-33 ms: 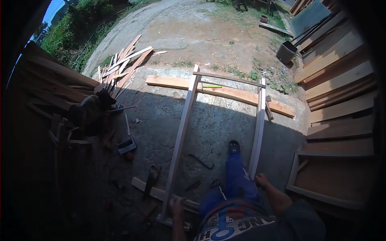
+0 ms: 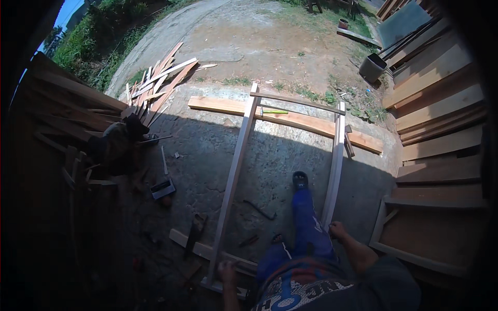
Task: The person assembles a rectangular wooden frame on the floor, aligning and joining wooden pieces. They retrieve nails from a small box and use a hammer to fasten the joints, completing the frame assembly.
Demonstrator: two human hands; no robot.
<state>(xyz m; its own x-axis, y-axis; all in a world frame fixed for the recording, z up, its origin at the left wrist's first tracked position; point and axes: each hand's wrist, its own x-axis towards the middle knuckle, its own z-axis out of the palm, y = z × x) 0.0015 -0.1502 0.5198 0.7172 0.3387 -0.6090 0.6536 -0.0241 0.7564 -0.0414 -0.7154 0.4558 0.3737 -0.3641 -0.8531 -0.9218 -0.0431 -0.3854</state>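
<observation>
A long wooden frame lies before me, made of a left rail (image 2: 234,179), a right rail (image 2: 334,171) and a thin crosspiece (image 2: 298,101) at the far end. My left hand (image 2: 226,270) is beside the near end of the left rail; shadow hides its fingers. By the near end of the right rail, my right hand (image 2: 338,229) is closed, and what its fingers hold, if anything, is hidden. A thick plank (image 2: 306,123) lies crosswise under the far ends. On it rests a hammer with a yellow-green handle (image 2: 275,112).
Right of the frame lies another hammer (image 2: 349,141). A handsaw (image 2: 195,232) rests across a board (image 2: 179,238) at left. A bent dark bar (image 2: 259,209) lies between the rails near my foot (image 2: 300,180). Scrap wood (image 2: 163,78) is piled far left; boards (image 2: 441,109) line the right.
My forward foot has moved slightly farther ahead between the rails. My left hand has shifted slightly nearer to me; the frame stays about where it was.
</observation>
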